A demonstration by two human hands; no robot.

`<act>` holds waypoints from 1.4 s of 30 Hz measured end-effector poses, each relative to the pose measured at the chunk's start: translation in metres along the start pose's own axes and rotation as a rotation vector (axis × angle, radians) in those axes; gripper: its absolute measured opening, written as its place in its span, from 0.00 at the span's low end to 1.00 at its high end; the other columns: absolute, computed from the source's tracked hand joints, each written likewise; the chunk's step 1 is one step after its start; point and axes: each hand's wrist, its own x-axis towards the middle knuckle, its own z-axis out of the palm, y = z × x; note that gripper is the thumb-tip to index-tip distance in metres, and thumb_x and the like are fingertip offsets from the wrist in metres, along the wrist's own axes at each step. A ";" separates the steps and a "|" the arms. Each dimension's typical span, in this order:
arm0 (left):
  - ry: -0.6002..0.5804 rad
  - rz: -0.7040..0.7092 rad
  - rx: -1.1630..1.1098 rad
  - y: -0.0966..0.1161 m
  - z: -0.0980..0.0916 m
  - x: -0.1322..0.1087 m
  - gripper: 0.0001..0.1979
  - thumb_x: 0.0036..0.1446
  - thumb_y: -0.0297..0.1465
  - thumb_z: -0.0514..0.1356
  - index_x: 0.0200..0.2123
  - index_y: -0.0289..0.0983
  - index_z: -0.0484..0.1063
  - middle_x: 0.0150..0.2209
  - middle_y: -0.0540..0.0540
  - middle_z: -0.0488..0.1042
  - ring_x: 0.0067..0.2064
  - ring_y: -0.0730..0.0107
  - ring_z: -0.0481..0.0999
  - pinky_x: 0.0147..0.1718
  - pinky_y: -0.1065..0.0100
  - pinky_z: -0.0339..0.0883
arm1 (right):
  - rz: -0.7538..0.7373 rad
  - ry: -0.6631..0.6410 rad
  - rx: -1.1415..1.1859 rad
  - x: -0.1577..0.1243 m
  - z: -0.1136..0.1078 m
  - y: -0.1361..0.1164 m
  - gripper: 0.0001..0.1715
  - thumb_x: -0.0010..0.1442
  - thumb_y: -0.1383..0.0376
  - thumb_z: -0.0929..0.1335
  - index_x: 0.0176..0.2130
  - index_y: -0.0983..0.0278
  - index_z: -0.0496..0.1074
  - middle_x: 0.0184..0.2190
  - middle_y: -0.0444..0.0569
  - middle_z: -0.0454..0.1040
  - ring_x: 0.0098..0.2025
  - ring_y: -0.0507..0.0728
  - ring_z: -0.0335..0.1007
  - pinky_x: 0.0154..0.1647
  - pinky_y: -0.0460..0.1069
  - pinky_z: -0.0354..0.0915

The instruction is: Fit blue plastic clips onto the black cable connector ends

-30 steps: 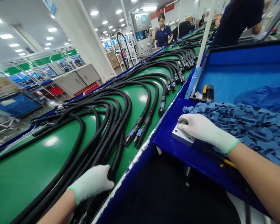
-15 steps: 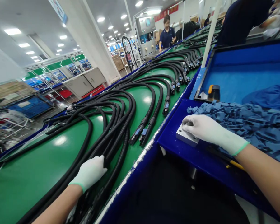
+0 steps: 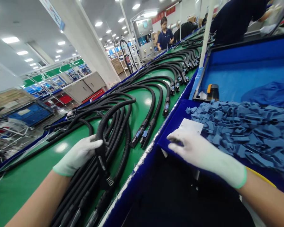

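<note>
Left hand [image 3: 79,154]: gloved, clenched round a black corrugated hose [image 3: 101,159] that lies on the green worktop [image 3: 38,176], left of the blue tray [image 3: 170,126].
Right hand [image 3: 194,148]: gloved, fingers spread flat over the tray's near edge — grasping nothing.
Metal plate [image 3: 191,125]: inside the tray, just beyond those fingertips.
Blue clips [image 3: 246,132]: heaped in the tray's right part.

Hoses [image 3: 113,123] crowd surface [image 3: 26,186] middle; bare green at left. Clip pile [image 3: 251,132] fills tray [image 3: 173,121]; left corner beside plate [image 3: 191,125] seemingly bare.
</note>
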 end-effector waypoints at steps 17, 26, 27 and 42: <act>0.146 0.313 -0.187 0.025 0.189 0.011 0.25 0.51 0.43 0.71 0.47 0.34 0.73 0.45 0.39 0.80 0.46 0.50 0.82 0.48 0.54 0.77 | 0.170 0.113 0.752 -0.039 0.066 -0.037 0.24 0.53 0.74 0.69 0.49 0.59 0.71 0.56 0.48 0.71 0.51 0.59 0.74 0.53 0.56 0.72; 0.258 0.431 0.242 0.025 0.185 0.006 0.25 0.57 0.48 0.65 0.51 0.37 0.74 0.52 0.39 0.78 0.57 0.43 0.74 0.60 0.47 0.66 | 0.344 0.052 0.692 -0.052 0.061 -0.018 0.33 0.58 0.70 0.66 0.62 0.58 0.65 0.41 0.48 0.76 0.31 0.55 0.75 0.32 0.50 0.72; 0.256 0.546 0.381 0.022 0.184 0.003 0.24 0.55 0.47 0.67 0.50 0.39 0.75 0.53 0.40 0.78 0.61 0.42 0.71 0.64 0.45 0.61 | 0.352 0.008 0.691 -0.057 0.053 -0.016 0.31 0.59 0.70 0.66 0.61 0.57 0.66 0.37 0.45 0.76 0.26 0.53 0.72 0.26 0.48 0.69; -0.311 0.511 0.550 -0.007 0.241 -0.004 0.15 0.63 0.43 0.60 0.45 0.47 0.82 0.47 0.47 0.82 0.49 0.53 0.80 0.52 0.59 0.73 | 0.604 0.115 -0.573 -0.131 -0.019 0.023 0.07 0.58 0.72 0.68 0.39 0.67 0.75 0.43 0.63 0.75 0.49 0.71 0.70 0.51 0.63 0.64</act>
